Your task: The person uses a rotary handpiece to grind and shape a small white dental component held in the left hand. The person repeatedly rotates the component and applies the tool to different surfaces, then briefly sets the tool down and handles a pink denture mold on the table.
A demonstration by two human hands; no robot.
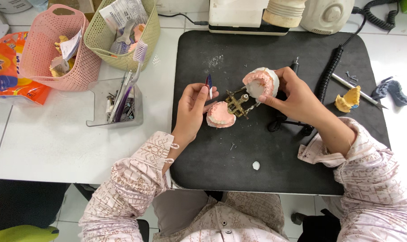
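Item: hinged dental model (243, 101) on a brass articulator, central on the black mat (275, 166); all places below are given from this mat
- Upper cast (261, 82): pink gum, white base, swung up and back on the hinge, seemingly so the biting surfaces lie exposed
- Lower cast (220, 114): resting flat on the mat, left of the hinge
- Right hand (293, 96): fingers closed round the upper cast, holding it tipped open
- Left hand (192, 107): thumb and fingers pinched shut on a thin dark strip (209, 82), held upright just above the lower cast, near the open gap
- Yellow piece (348, 100): toward the mat's right edge, well clear of the hands
- White crumb (256, 165): near the mat's front edge
- Clear tool holder (116, 105): just off the mat's left edge
- Pink basket (55, 47), green basket (125, 33): beyond the holder, off the mat's far-left corner
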